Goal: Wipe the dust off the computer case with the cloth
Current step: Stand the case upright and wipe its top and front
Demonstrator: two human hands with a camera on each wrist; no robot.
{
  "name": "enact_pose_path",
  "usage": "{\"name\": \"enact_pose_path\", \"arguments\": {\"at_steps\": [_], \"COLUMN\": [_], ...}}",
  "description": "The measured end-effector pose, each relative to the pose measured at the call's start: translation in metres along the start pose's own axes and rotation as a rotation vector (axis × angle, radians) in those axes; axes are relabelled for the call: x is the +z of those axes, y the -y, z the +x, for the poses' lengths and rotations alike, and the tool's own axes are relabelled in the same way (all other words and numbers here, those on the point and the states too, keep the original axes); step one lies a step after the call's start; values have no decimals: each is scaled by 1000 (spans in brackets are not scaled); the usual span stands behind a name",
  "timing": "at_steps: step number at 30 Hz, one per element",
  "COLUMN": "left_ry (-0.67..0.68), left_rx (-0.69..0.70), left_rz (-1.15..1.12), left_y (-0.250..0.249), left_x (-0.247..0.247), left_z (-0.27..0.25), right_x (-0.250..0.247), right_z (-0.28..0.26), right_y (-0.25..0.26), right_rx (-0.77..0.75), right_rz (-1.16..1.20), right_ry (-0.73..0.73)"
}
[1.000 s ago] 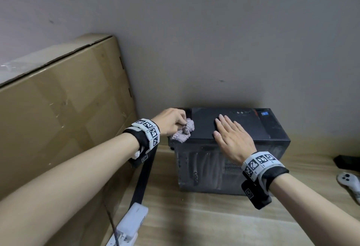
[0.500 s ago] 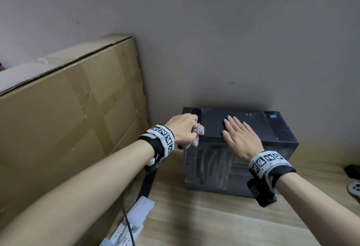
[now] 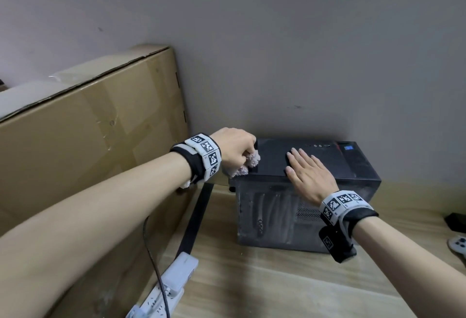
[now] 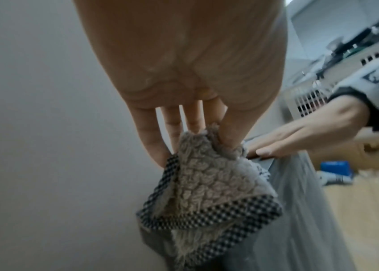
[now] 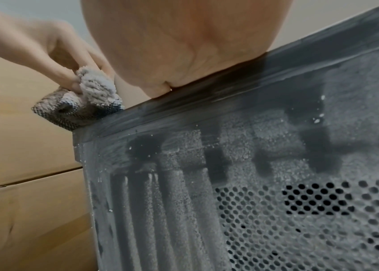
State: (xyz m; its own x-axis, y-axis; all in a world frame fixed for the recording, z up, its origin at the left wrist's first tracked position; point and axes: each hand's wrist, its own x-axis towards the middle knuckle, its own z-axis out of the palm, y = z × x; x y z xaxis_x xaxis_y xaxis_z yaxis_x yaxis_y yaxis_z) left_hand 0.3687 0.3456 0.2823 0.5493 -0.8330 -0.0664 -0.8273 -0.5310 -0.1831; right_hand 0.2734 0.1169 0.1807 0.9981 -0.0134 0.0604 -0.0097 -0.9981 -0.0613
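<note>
A black computer case (image 3: 353,166) lies on its side on the wooden floor against the wall; its near side panel (image 5: 276,183) is grey with dust. My left hand (image 3: 234,148) grips a bunched fluffy grey cloth (image 3: 248,164) with a checked edge (image 4: 207,218) and holds it at the case's top left corner (image 5: 84,132). In the left wrist view the fingers (image 4: 151,139) curl round the cloth (image 4: 202,179). My right hand (image 3: 307,174) lies flat, fingers straight, on the top of the case near its front edge.
A large cardboard box (image 3: 88,141) stands close on the left of the case. A white power strip (image 3: 171,282) with a black cable lies on the floor in front of it. A white controller (image 3: 457,244) and a dark object (image 3: 456,222) sit at the right edge.
My left hand with the cloth has stayed at the case's top left corner, shifting slightly. The head view has swung left. The right hand has kept its place on top.
</note>
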Motion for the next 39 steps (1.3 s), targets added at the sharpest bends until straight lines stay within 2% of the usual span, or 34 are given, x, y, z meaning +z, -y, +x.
{"name": "enact_pose_path", "arguments": {"at_steps": [4,7,13,16,22,27,33,39], "left_ry": [75,60,-107,-89,-101,-101,-88,-33], "left_rx": [5,-29,-301,-408,-526,-498,-369,-330], "left_rz": [-107,-129,-253,-270,-348,-378,-382,-555], "left_y": [-15,-8,1,0,13,22,-21,-11], "left_x": [20,31,44,35,22,18,7,16], "left_z": [5,-2,1,18,48,80,116,110], "right_x": [2,4,7,7,9,8,8,0], "right_z": [-1,-3,-4,-4,-3,0,-3,-2], "right_y": [0,1,1,1,1,-2,1,2], "right_rx": [-1,-12,-29,-34,-34,-25,-34,-29], "right_rz": [-1,-1,17,31,11,-1,-29,12], "right_ry": [-19,-23,-32,-32,-47,-51,-45,35]}}
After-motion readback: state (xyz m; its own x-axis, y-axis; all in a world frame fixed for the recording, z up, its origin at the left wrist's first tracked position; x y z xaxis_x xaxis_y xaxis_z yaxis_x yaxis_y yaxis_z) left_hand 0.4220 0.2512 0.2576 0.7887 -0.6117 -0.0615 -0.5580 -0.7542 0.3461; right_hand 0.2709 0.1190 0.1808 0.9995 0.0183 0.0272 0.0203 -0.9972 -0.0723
